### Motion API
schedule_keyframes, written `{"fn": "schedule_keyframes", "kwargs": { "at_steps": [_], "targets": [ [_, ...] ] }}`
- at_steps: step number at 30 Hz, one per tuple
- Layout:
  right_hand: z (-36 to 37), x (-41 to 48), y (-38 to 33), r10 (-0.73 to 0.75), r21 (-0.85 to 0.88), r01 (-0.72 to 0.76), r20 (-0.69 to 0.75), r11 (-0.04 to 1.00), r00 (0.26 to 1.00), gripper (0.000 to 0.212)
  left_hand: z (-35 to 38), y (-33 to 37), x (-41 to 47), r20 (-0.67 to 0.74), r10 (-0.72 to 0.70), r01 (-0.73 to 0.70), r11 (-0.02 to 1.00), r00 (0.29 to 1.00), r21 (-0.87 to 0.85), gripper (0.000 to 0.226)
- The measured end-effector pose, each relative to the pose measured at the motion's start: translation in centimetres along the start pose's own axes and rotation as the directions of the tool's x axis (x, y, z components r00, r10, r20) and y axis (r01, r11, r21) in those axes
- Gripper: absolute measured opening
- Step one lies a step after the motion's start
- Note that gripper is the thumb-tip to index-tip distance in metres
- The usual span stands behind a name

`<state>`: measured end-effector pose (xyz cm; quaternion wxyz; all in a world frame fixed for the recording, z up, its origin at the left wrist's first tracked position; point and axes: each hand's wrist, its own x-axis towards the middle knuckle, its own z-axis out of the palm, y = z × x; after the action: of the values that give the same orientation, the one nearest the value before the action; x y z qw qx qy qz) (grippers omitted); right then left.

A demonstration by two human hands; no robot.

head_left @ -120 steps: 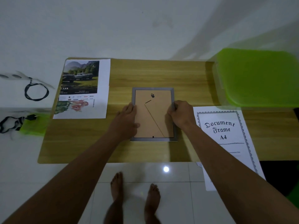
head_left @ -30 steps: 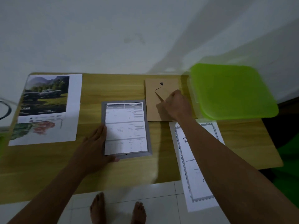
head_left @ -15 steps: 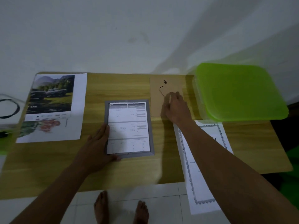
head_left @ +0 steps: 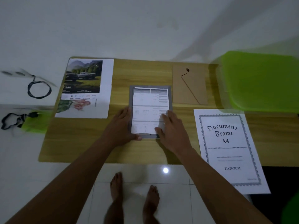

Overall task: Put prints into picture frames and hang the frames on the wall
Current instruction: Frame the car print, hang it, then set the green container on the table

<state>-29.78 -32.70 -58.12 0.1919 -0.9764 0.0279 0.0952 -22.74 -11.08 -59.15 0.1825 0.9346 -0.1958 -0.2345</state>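
Grey picture frame point(head_left: 149, 87) lies face down mid-table point(head_left: 80, 139), a white printed insert sheet point(head_left: 148, 107) in its opening. Left hand point(head_left: 123, 126) lies flat, fingers spread along the frame's left edge; right hand point(head_left: 169, 128) rests open on the sheet's lower right corner. Brown backing board point(head_left: 190, 85) lies just beyond, car print point(head_left: 85, 84) to the left, "Document Frame A4" sheet point(head_left: 226, 149) to the right.

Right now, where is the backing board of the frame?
The backing board lies flat at the table's far edge, right of the frame and left of the green lid.

Wooden table point(head_left: 90, 143) — frame point(head_left: 170, 96), backing board point(head_left: 191, 88), prints point(head_left: 103, 88), perhaps.
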Motion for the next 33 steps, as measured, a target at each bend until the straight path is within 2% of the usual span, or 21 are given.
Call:
{"fn": "schedule_keyframes", "kwargs": {
  "at_steps": [3,7,14,20,24,27,33],
  "targets": [
    [0.2,0.7,0.0,0.044,0.029,-0.043,-0.019,0.999,0.999,0.065,0.2,-0.5,0.6,0.011,0.006,-0.007,0.992,1.000,0.123,0.135],
    [1.4,1.5,-1.0,0.157,-0.064,-0.158,-0.014,0.985,0.987,0.090,0.6,-1.0,0.7,0.021,0.016,-0.019,0.989,1.000,0.147,0.133],
    [1.7,2.0,-1.5,0.194,-0.038,-0.192,0.042,0.981,0.980,0.082,0.8,-0.8,0.5,-0.006,0.049,-0.047,0.982,0.999,0.183,0.127],
    [1.4,2.0,-2.1,0.198,0.015,-0.199,0.042,0.980,0.979,0.073,0.5,-0.6,0.1,-0.023,0.045,-0.042,0.991,0.999,0.127,0.128],
    [1.5,2.2,-3.0,0.219,0.023,-0.218,-0.027,0.976,0.975,0.085,0.7,-0.9,0.3,-0.019,0.037,-0.035,0.993,0.999,0.110,0.131],
    [2.0,2.5,-3.5,0.271,0.019,-0.272,0.016,0.962,0.962,0.100,0.6,-1.2,0.5,0.000,0.057,-0.057,0.993,0.998,0.106,0.132],
    [2.4,2.1,-3.9,0.279,0.014,-0.279,0.021,0.960,0.960,0.092,-0.1,-0.9,0.3,0.026,0.022,-0.023,0.998,0.999,0.051,0.130]
  ]
}}
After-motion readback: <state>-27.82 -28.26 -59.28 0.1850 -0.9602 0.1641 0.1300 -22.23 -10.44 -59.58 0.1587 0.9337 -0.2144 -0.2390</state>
